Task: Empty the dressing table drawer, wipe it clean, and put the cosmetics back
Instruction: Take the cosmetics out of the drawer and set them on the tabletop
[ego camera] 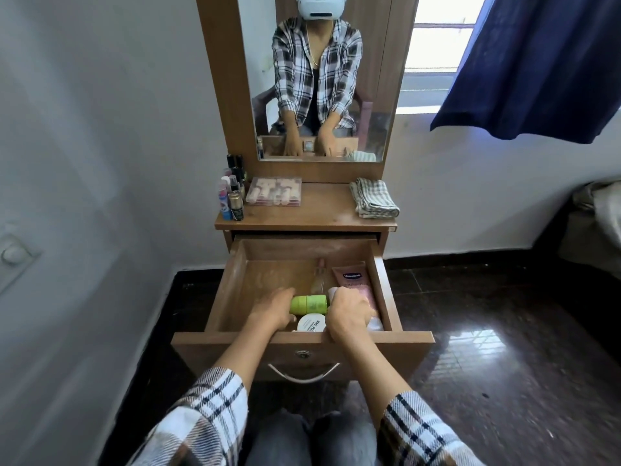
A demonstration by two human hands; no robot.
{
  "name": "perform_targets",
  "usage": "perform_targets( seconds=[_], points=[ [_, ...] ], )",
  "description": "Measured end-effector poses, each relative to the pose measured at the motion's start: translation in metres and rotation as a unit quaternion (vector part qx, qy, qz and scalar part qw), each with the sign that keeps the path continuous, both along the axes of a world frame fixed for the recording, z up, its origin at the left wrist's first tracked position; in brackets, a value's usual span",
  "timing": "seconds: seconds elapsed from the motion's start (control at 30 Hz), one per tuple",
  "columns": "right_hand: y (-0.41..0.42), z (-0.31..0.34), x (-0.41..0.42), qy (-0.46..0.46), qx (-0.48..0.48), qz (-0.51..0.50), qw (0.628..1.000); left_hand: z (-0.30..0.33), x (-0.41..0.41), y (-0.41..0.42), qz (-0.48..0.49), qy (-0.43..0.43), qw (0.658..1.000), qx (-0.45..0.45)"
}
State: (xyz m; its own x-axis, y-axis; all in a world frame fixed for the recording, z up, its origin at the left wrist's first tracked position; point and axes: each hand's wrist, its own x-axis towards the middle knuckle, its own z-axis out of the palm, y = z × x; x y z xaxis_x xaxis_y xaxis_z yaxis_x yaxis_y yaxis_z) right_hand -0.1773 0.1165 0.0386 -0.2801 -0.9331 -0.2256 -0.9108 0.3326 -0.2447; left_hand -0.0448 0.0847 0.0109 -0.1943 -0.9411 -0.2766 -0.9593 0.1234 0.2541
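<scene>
The wooden drawer [302, 341] of the dressing table is pulled out toward me. Inside lie a green bottle [311, 304] on its side, a white jar [311, 323], a pink Vaseline tube [353, 275] and a small glass bottle [318, 277]. My left hand [274, 311] curls around the green bottle's left end. My right hand [349, 314] is closed over a whitish container [374, 323] by the drawer's right wall; most of it is hidden. The drawer's left half shows bare, dusty wood.
On the tabletop stand a cluster of small bottles [232, 193], a clear plastic box [274, 191] and a folded checked cloth [374, 198]. A mirror [319, 79] rises behind. A blue curtain [537, 62] hangs at the right, with a bed edge [594, 223] below it.
</scene>
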Motion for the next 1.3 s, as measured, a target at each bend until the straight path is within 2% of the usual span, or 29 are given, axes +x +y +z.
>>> perform_targets(
  seconds=[0.3,0.5,0.8,0.93,1.03,1.13,1.23,1.3],
  points=[
    [-0.012,-0.008,0.0,0.029,0.005,0.007,1.0,-0.004,0.007,-0.007,0.001,0.061,0.998,-0.014],
    [-0.01,-0.01,0.0,-0.009,0.037,0.009,0.999,0.005,0.018,-0.002,0.016,0.144,0.989,-0.034],
    [0.001,0.009,-0.003,-0.046,0.019,-0.021,0.999,0.033,0.021,0.017,0.075,0.28,0.952,-0.095],
    [0.0,0.025,-0.016,-0.127,0.022,-0.064,0.99,0.042,0.022,0.021,0.113,0.337,0.921,-0.162],
    [-0.007,0.048,-0.029,-0.213,-0.002,-0.044,0.976,0.048,0.024,0.016,0.139,0.372,0.895,-0.204],
    [-0.024,0.071,-0.034,-0.301,-0.085,0.031,0.949,0.061,0.023,0.008,0.163,0.4,0.874,-0.225],
    [-0.048,0.087,-0.024,-0.365,-0.199,0.097,0.904,0.082,0.015,-0.009,0.168,0.445,0.83,-0.292],
    [-0.068,0.092,-0.014,-0.401,-0.236,0.111,0.878,0.096,0.008,-0.026,0.172,0.471,0.806,-0.315]
  ],
)
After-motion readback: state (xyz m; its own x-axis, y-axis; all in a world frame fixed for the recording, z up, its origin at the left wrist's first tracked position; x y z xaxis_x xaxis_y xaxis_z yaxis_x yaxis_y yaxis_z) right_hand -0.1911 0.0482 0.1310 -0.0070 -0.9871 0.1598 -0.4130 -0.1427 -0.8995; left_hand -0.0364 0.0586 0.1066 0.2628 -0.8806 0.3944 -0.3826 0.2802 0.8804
